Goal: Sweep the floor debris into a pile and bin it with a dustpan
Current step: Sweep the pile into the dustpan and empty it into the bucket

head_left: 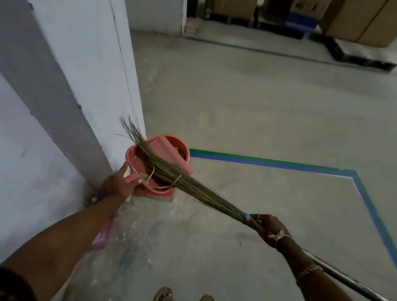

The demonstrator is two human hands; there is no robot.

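Note:
My left hand [119, 185] grips the handle of a pink dustpan [142, 166], which is tilted over an orange-red bin [185, 149] standing against the wall corner. Yellowish scraps show inside the bin. My right hand [268, 231] holds a long broom [189, 186] where its blue-taped binding meets the dark shaft. The straw bristles lie inside the dustpan, among dry strands and a small scrap, and their tips stick out past its far rim.
A white and grey pillar [78, 78] rises on the left. Blue-green floor tape [288, 164] marks a rectangle on the concrete floor. Cardboard boxes [363, 18] on dark pallets stand far back. My shoes [185, 297] show at the bottom.

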